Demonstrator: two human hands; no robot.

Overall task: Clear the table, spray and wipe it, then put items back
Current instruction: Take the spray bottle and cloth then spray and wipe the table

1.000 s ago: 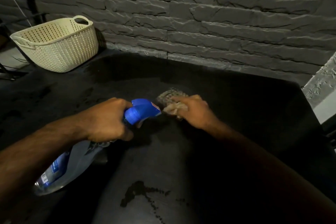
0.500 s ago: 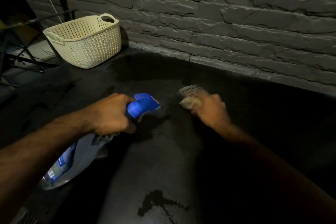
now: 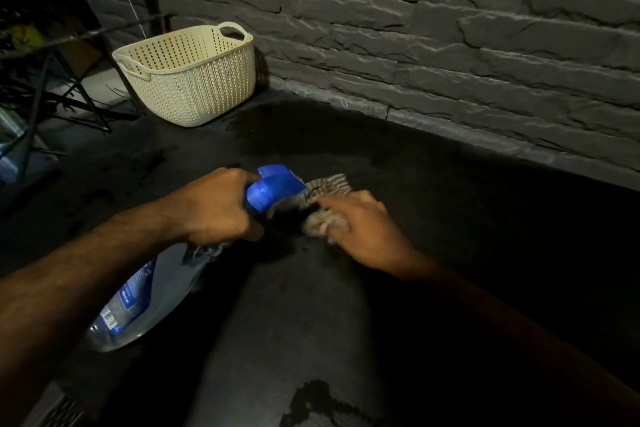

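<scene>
Left hand around spray bottle

Dim light is reaching in from left of the basket, throwing its shadow right onto the wall. The table in front of the basket is gleaming faintly, its right side sinking into black. Wide-angle distortion is bending the wall's courses.

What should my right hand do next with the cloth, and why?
Probably drag the cloth toward you with the right hand, across the table. That hand grips it against the surface, a dark wet blotch lies near the front edge, and the left hand holds the spray bottle off to the side.
</scene>
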